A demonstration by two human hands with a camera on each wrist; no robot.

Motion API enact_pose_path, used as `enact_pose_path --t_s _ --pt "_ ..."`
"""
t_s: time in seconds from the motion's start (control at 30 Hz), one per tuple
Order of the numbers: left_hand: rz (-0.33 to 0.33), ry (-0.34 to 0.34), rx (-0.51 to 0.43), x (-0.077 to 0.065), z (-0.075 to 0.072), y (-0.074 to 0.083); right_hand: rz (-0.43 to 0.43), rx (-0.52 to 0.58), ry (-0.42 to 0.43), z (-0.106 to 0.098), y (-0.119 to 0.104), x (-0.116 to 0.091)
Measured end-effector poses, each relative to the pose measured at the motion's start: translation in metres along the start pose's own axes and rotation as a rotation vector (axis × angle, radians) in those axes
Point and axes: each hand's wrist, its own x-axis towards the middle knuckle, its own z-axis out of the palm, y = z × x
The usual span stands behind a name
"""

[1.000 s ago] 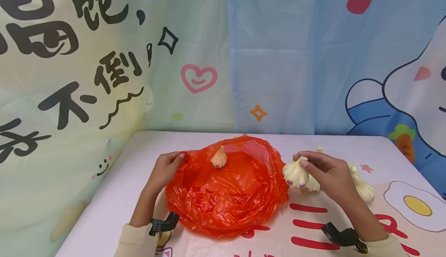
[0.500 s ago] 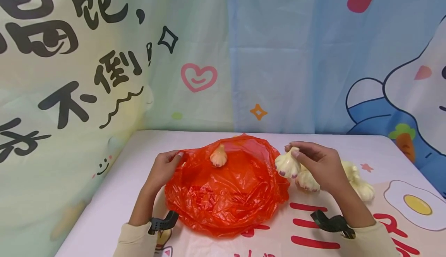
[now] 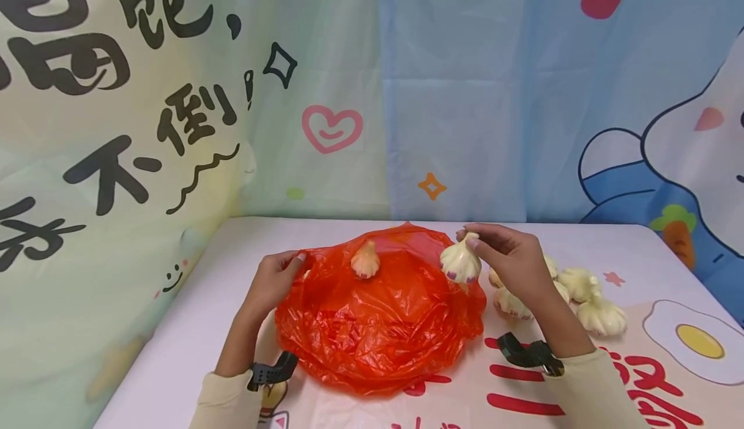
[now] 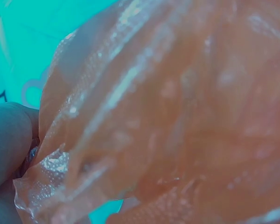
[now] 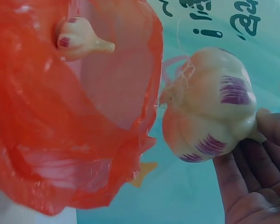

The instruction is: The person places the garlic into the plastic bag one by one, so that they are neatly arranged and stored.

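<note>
A crinkled red plastic bag (image 3: 378, 332) lies on the table with its mouth spread. My left hand (image 3: 278, 280) pinches its left rim between thumb and fingers; in the left wrist view the thumb (image 4: 9, 144) presses on the film. By its stem my right hand (image 3: 517, 258) holds a garlic bulb (image 3: 459, 261), root end down, at the bag's right rim. The right wrist view shows purple streaks on this garlic bulb (image 5: 210, 107), just outside the bag's edge. A smaller garlic bulb (image 3: 365, 261) lies within the bag, near its back.
Several more garlic bulbs (image 3: 601, 316) lie heaped on the table right of the bag, partly behind my right forearm. The table (image 3: 168, 364) bears a printed cloth. A printed curtain (image 3: 459, 125) hangs behind its back edge.
My right hand has moved left and up with the garlic bulb, from the heap to the bag's right rim. My left hand stays at the bag's left rim.
</note>
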Motion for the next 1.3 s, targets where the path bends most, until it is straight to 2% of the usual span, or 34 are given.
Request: enact_pose_path --t_s 0.5,0.63,0.87,1.1,1.3 --pt "0.010 -0.007 -0.005 0.000 0.003 0.002 0.047 0.092 -0.088 0.026 0.004 0.016" --pt "0.008 -0.010 0.003 0.000 0.004 0.002 0.072 0.085 -0.119 0.034 0.005 0.018" --pt "0.006 -0.005 0.015 0.000 0.003 0.001 0.033 0.068 -0.209 0.052 0.014 0.028" --pt "0.018 -0.009 0.001 0.001 0.003 -0.001 -0.003 0.042 -0.235 0.069 0.020 0.035" --pt "0.014 -0.004 -0.005 0.000 0.003 0.002 0.017 0.027 -0.247 0.084 0.027 0.040"
